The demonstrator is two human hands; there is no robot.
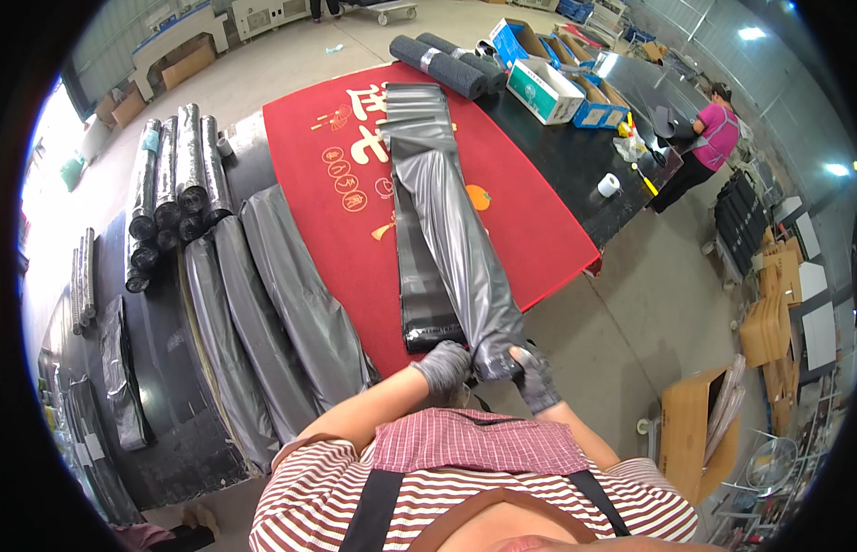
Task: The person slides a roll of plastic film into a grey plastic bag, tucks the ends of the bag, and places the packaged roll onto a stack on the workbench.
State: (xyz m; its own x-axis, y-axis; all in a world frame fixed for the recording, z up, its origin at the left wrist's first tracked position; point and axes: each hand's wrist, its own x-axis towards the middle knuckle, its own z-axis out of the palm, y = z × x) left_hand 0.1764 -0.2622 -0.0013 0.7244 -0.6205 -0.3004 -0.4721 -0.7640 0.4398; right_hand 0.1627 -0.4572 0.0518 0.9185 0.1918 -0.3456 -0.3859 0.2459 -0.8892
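Gripping the near end of a grey plastic sleeve [456, 248], both gloved hands, left hand [443, 365] and right hand [533, 372], clench it, keeping it stretched along the red mat [336, 184] on the desk [576, 156].

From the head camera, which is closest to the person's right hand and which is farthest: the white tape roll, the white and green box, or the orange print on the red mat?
From the gloved right hand:
1. Round orange print on the red mat, straight ahead.
2. White tape roll, ahead and to the right, on the black table.
3. White and green box, at the far end.
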